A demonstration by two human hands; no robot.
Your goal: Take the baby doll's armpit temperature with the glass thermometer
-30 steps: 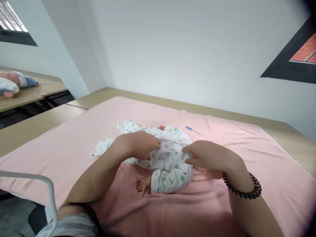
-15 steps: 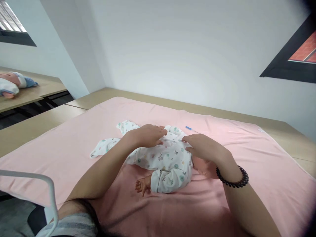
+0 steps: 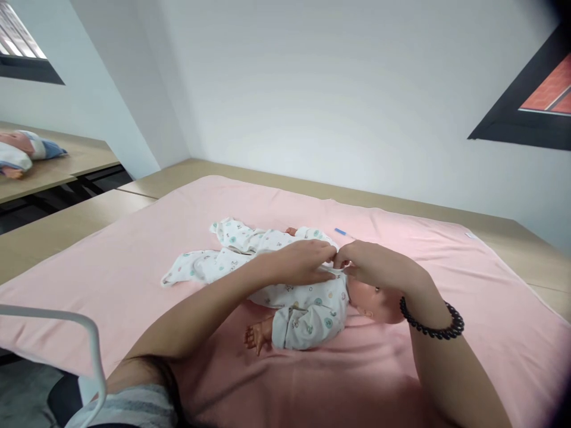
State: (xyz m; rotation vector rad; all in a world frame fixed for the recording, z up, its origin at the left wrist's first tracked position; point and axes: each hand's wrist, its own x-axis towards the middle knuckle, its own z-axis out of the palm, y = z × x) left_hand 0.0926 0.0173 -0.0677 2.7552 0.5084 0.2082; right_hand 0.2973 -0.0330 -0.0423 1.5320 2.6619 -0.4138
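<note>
A baby doll (image 3: 375,300) lies on its back, its head to the right and partly hidden by my right wrist. It wears a white patterned romper (image 3: 319,324), whose legs stretch to the left. My left hand (image 3: 307,260) is closed at the romper's neckline, fingertips on the cloth. Beside it, my right hand (image 3: 372,260) pinches the collar edge under the doll's chin. The fingertips of both hands nearly meet, and what lies exactly between them is partly hidden.
A pink blanket (image 3: 379,380) covers most of the wooden table (image 3: 138,172). Beyond the doll lies a thin blue-ended stick (image 3: 340,232). A grey metal bar (image 3: 91,339) rises at the lower left. Another doll (image 3: 22,148) lies on a far-left table.
My left hand has moved right from the romper's middle to its neckline. The right hand's fingers have closed on the collar. The doll lies as before.
</note>
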